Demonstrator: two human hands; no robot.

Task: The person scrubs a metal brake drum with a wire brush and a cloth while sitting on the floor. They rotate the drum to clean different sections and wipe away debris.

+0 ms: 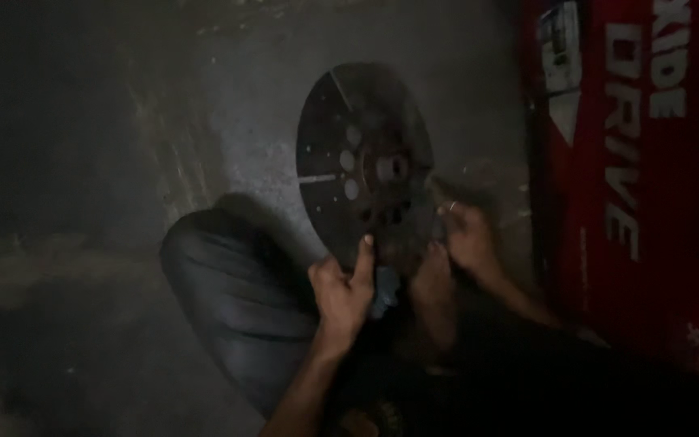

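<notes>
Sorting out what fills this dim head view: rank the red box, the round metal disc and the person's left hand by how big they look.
1. Red box, cut off by the frame edge, so its full size is unknown.
2. Round metal disc, dark, with holes near its centre.
3. Left hand, one finger pressed on the disc's lower edge; it lies nearer the camera, yet looks smallest.

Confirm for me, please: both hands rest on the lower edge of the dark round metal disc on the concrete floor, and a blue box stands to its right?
Not quite: the head view shows the box is red. Left hand and right hand do rest on the disc.
</notes>
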